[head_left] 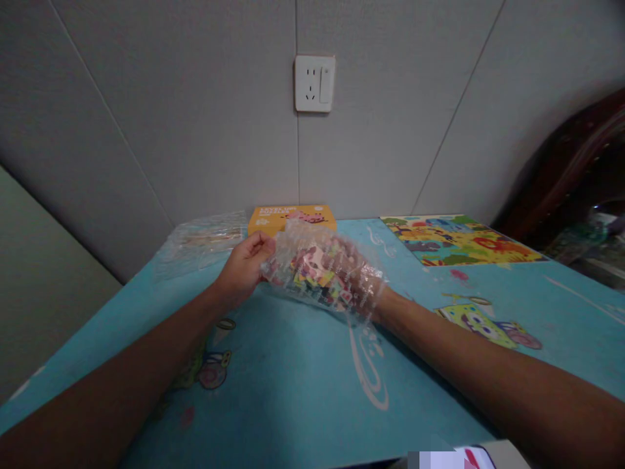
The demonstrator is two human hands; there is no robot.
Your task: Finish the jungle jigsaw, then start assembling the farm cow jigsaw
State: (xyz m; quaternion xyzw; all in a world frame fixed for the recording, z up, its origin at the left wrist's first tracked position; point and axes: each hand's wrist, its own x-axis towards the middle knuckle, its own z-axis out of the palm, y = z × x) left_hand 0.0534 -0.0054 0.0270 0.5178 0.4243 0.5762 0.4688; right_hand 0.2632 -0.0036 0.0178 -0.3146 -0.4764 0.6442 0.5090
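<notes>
A clear bag of puzzle pieces lies crosswise between two hands.
The left hand (pixel 247 264) pinches the near-left end of the clear bag (pixel 299 233) between thumb and fingers; the right hand (pixel 354 273) shows through the film at the other end, and from here I can't make out whether its fingers grip anything. The bag's long axis runs from one hand to the other, dipping toward the right wrist, and the colourful pieces (pixel 315 264) sit just beside the right hand, nearer to it than to the left. Behind stands an orange box (pixel 293 217); an empty-looking plastic sleeve (pixel 202 238) lies left, a picture board (pixel 461 241) right, on the blue tablecloth (pixel 293 378).
</notes>
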